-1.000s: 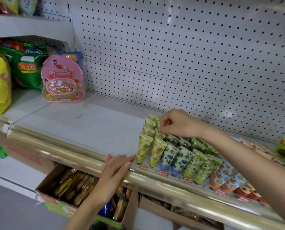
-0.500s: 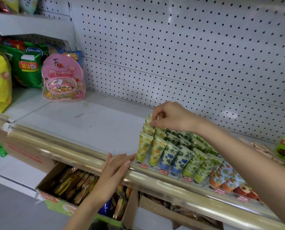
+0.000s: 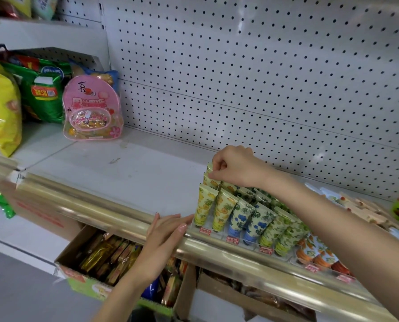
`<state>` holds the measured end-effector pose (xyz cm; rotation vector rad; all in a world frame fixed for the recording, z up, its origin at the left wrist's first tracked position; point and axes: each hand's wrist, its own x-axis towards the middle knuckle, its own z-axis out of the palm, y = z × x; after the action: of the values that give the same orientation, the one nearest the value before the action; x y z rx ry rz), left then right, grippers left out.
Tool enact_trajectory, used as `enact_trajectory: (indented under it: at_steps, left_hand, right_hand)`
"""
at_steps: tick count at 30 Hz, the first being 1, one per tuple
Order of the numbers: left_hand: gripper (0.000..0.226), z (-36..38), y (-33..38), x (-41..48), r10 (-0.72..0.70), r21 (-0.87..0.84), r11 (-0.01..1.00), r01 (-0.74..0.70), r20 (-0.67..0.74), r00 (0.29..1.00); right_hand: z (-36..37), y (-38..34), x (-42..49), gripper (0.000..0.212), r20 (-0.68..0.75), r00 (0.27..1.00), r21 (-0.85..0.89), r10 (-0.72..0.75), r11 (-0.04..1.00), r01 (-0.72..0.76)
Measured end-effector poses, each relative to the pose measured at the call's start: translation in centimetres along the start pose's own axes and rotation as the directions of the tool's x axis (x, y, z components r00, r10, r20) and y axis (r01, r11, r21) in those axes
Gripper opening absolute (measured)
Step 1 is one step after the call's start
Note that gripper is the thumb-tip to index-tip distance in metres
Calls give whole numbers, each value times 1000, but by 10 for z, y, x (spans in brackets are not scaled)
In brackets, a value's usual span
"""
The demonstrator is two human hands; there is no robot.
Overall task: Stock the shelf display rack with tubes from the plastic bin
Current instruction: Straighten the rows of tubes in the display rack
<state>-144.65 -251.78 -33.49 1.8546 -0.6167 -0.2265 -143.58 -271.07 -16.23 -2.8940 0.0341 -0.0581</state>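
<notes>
I see the right hand (image 3: 236,167) curled, pinching the top of a yellow tube (image 3: 209,168) at the back of the leftmost row in the rack (image 3: 219,234) — the left hand (image 3: 168,231) lies flat, fingers straight, on the gold shelf rail (image 3: 96,203) just beside it.

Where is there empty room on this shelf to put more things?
The bare white shelf between the pink bag and the display rack, behind the gold rail, is free. The rack is crowded with tubes, where the right hand pinches a tube; snack bags fill the far left.
</notes>
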Motion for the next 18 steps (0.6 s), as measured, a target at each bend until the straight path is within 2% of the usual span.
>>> enact_trajectory:
  at_steps: [3,8,12,15,18]
  left_hand:
    - [43,0,0,0,2,6,1000,-2,0,1000]
    - [39,-1,4,-1,-19,30,999,18,21,1000]
    - [26,-1,11,-2,-21,10,1000,21,19,1000]
    - [25,-2,14,-3,-31,1,1000,31,34,999]
    - [26,-2,11,-3,-1,10,1000,1,45,999]
  right_hand:
    - [0,-1,0,14,-1,1000,8,5,1000,-5]
    - [0,-2,0,15,4,1000,-1,11,1000,-11]
    - [-4,-3,-3,19,-9,1000,7,19,1000,-19]
    - [-15,-3,-14,19,-37,999,58,16,998,-14]
    - [-23,-1,-32,17,2,1000,48,-16,999,16]
